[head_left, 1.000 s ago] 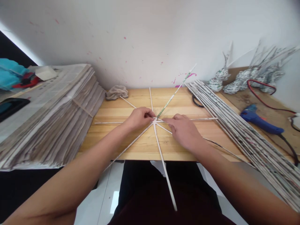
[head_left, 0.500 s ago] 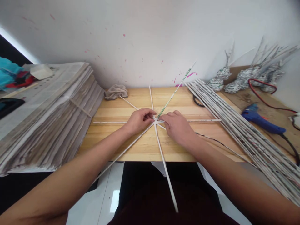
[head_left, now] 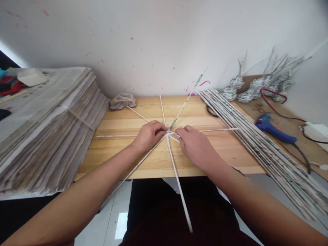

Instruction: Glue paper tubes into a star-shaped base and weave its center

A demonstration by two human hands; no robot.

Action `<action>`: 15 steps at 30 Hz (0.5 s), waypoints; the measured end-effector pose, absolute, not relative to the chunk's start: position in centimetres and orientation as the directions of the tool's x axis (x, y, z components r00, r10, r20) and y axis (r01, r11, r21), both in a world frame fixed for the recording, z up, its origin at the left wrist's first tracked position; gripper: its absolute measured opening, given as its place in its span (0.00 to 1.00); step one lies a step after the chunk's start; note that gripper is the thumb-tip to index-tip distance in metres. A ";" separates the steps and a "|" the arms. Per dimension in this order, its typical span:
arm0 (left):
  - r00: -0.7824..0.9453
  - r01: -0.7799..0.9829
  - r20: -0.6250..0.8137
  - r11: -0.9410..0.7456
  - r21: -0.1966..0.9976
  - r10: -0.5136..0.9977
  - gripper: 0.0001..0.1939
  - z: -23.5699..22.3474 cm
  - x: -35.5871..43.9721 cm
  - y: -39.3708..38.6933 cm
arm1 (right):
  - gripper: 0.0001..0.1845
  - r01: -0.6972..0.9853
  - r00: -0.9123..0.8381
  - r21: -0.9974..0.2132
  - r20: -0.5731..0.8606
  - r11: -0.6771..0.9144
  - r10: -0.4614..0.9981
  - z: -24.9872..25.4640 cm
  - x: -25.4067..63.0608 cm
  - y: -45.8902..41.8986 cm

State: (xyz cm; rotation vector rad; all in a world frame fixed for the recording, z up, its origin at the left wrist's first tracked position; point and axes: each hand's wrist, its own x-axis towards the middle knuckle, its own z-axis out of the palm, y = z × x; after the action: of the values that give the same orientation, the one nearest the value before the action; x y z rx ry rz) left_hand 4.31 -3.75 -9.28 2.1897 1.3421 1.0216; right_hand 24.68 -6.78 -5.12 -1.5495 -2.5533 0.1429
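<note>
Several thin rolled-paper sticks point(head_left: 176, 171) cross at one centre on the wooden board point(head_left: 143, 164) and spread out like spokes. One stick with green marks point(head_left: 185, 102) rises up and to the right from that centre. My left hand point(head_left: 151, 135) pinches the paper sticks just left of the crossing. On the other side, my right hand point(head_left: 194, 143) has its thumb and fingers closed on a stick right of the crossing. Both hands rest low over the board, and my fingers partly cover the crossing.
A tall tied stack of newspaper point(head_left: 77, 112) stands on the left. A crumpled cloth point(head_left: 123, 101) lies near the wall. To the right are a bundle of paper sticks point(head_left: 246, 140), a blue glue gun point(head_left: 276, 129), a white power strip point(head_left: 316, 131) and woven paper shapes point(head_left: 252, 90).
My right hand has slid slightly inward toward the crossing, and its fingers have shifted along the sticks. My left hand stays at the centre. The view has turned slightly to the right.
</note>
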 end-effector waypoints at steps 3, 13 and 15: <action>0.311 0.609 0.415 -0.515 0.604 0.855 0.05 -9.5 4.2 -3.7 | 0.14 0.895 -0.435 -0.094 0.043 0.437 0.899 -3.9 24.6 -6.8; 0.398 0.651 0.513 -0.628 0.426 0.761 0.08 -10.2 4.2 -3.5 | 0.21 0.807 -0.591 0.057 0.066 0.588 0.804 -3.6 25.9 -4.8; 0.403 0.656 0.517 -0.633 0.412 0.755 0.07 -10.3 4.2 -3.5 | 0.22 0.803 -0.592 -0.019 0.090 0.596 0.801 -4.6 25.7 -4.6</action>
State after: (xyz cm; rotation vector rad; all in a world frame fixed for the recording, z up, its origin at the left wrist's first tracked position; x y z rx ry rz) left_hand 4.24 -3.48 -10.31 2.5088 1.2703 1.0402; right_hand 25.70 -4.63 -4.62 -1.3727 -2.7262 -0.0363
